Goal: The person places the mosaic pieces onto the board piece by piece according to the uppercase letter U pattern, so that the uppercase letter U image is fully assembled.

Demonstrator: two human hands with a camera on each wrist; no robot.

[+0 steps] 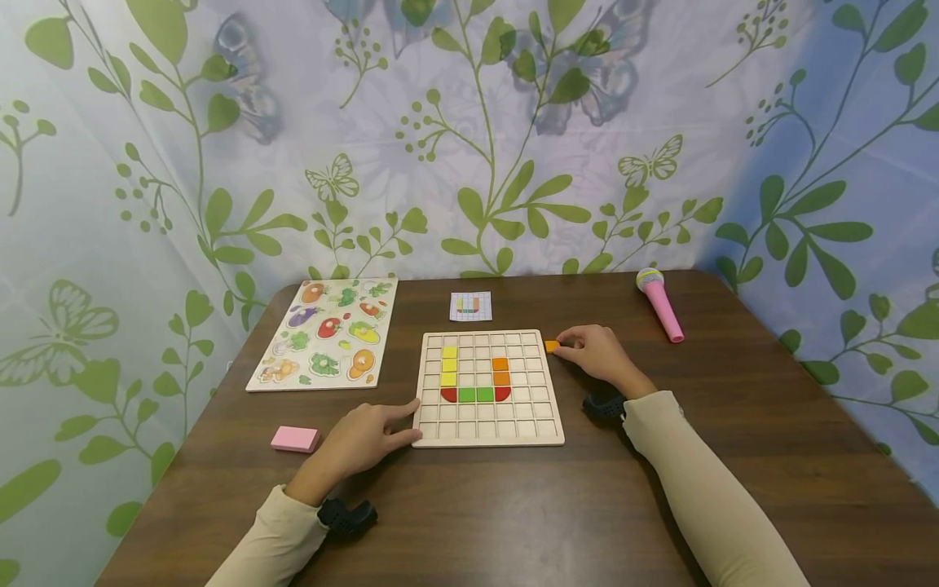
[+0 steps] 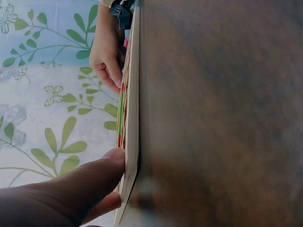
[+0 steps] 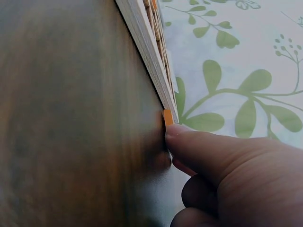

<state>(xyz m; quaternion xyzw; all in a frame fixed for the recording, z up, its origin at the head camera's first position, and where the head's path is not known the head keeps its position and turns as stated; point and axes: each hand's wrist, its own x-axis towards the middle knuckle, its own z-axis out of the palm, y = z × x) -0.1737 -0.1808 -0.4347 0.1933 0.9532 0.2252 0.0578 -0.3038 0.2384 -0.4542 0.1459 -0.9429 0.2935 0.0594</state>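
Observation:
A wooden grid board lies flat on the table. A U-shaped line of tiles sits in its cells: yellow tiles on the left, red curved corners, green tiles along the bottom, orange tiles on the right. My left hand touches the board's left edge with extended thumb and finger; the thumb shows at the rim in the left wrist view. Just off the board's right edge, my right hand pinches a loose orange tile at table level.
Behind the board lies a small card printed with a coloured U pattern. A vegetable puzzle board is at the back left, a pink block at the front left. On the right lies a pink toy microphone. A patterned curtain hangs behind the table.

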